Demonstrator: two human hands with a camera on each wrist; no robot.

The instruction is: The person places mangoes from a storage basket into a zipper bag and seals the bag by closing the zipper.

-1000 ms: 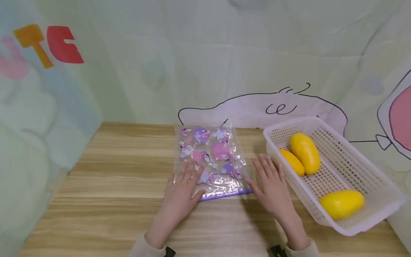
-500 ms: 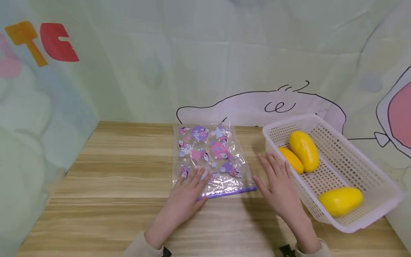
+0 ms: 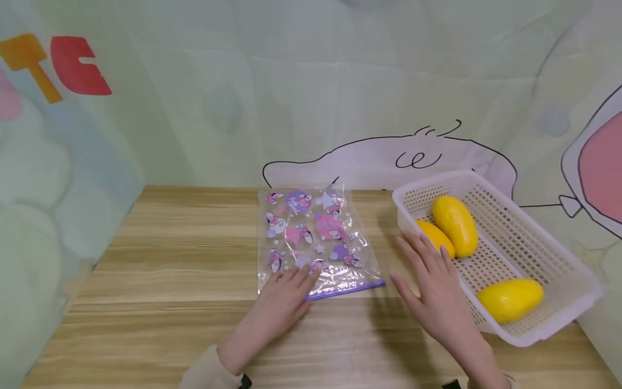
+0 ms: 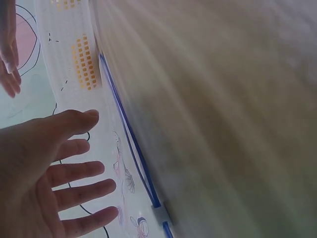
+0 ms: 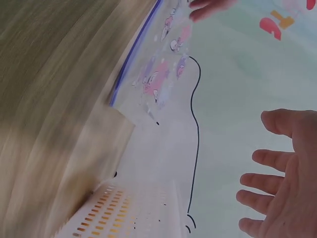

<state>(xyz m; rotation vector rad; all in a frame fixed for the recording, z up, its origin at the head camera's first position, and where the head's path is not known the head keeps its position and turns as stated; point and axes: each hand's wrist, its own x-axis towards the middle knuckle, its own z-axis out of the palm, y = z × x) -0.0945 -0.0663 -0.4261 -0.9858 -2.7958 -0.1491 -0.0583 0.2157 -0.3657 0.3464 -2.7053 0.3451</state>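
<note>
A clear zip bag (image 3: pixel 316 232) printed with pink and purple cartoon figures lies flat on the table, its purple zip edge towards me. In the left wrist view a pale slider (image 4: pixel 161 214) sits on the blue-looking zip strip. My left hand (image 3: pixel 281 297) is over the bag's near left corner, fingers spread and holding nothing. To the right of the bag, my right hand (image 3: pixel 437 292) hovers with straight fingers beside a white plastic basket (image 3: pixel 544 237), its fingertips overlapping the near left rim. Inside the basket are three yellow mangoes (image 3: pixel 510 300), two together at the far left end.
The wood-grain table (image 3: pixel 170 259) runs back to a printed cloth backdrop (image 3: pixel 194 108) that also closes off the left and right sides. The basket stands at an angle on the right, its far end close to the backdrop.
My right hand has moved right, away from the bag's edge and up to the basket. The left hand has drawn slightly back towards me over the bag. The bag and mangoes stay put.
</note>
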